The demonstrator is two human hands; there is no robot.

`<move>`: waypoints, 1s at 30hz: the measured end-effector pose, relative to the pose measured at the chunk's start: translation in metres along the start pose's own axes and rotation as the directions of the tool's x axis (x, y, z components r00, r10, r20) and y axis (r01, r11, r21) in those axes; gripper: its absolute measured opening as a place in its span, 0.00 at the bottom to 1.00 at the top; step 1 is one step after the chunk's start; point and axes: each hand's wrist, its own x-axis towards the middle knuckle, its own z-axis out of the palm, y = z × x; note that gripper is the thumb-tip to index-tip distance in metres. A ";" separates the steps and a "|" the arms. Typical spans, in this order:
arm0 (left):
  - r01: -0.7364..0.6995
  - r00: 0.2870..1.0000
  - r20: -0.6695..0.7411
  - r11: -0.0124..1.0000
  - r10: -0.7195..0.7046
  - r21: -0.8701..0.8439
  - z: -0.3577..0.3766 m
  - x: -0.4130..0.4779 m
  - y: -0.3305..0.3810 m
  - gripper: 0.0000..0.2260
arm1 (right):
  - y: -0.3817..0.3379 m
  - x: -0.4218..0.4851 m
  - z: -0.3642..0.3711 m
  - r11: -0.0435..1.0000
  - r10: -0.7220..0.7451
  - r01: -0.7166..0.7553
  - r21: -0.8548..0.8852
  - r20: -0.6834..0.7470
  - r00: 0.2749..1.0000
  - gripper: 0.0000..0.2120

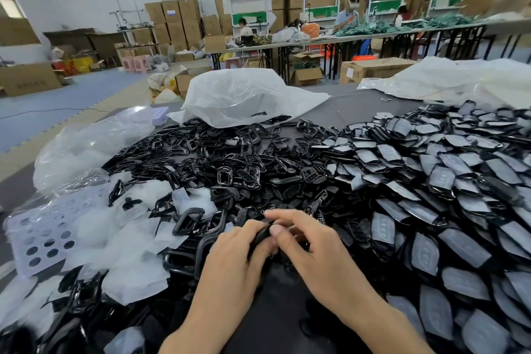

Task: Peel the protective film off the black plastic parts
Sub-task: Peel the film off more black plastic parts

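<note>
Close to the near edge of a dark, matte counter (275,313), two bare hands meet over one small black plastic part (261,236). The part is glossy, narrow and slightly curved. Its long axis runs away from the person, with the far end leaning a little to the right. Most of it is hidden, and it is not possible to tell whether film still covers it.

The left hand (232,256) wraps the part from the left, its fingers curled together around the near end. The right hand (311,241) pinches the far end, with the thumb (276,231) pressed flat on top and the other fingers bent and reaching over behind it.

To the right lies a deep heap of film-covered parts (431,181). They are flat, rounded, shield-like black shells, each faced with a dull grey-white film, and they overlap like scales. Ahead of the hands a tangle of bare black frames (224,158) spreads out, shiny open loops with rounded corners. On the left, peeled film pieces (135,241) lie in a loose, cloudy, translucent drift, partly covering a pale sheet punched with round holes (43,236). Farther back a crumpled, milky plastic bag (247,95) stands puffed up on the counter. Beyond it are stacked brown cardboard boxes (178,17).
</note>
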 end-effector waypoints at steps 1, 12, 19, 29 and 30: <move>-0.020 1.000 0.018 0.999 0.019 0.033 0.001 -0.001 0.000 0.02 | -0.002 0.000 0.000 0.999 0.007 -0.008 0.052 0.017 1.000 0.11; -0.025 0.989 0.149 0.982 -0.003 0.185 0.002 -0.001 0.008 0.18 | 0.002 0.005 -0.004 0.984 0.115 -0.106 0.141 -0.052 0.992 0.12; -0.159 0.987 0.041 0.933 0.154 0.324 0.003 0.002 0.010 0.15 | 0.005 0.006 -0.006 0.965 0.196 -0.180 0.191 -0.064 0.979 0.06; -0.064 0.973 -0.221 0.998 0.060 -0.012 -0.003 0.002 0.018 0.03 | 0.014 0.016 -0.009 0.789 0.334 -0.288 0.542 0.013 0.942 0.04; -0.052 0.968 -0.249 0.998 0.040 -0.040 -0.006 0.002 0.018 0.01 | 0.015 0.016 -0.011 0.776 0.343 -0.298 0.556 0.025 0.939 0.03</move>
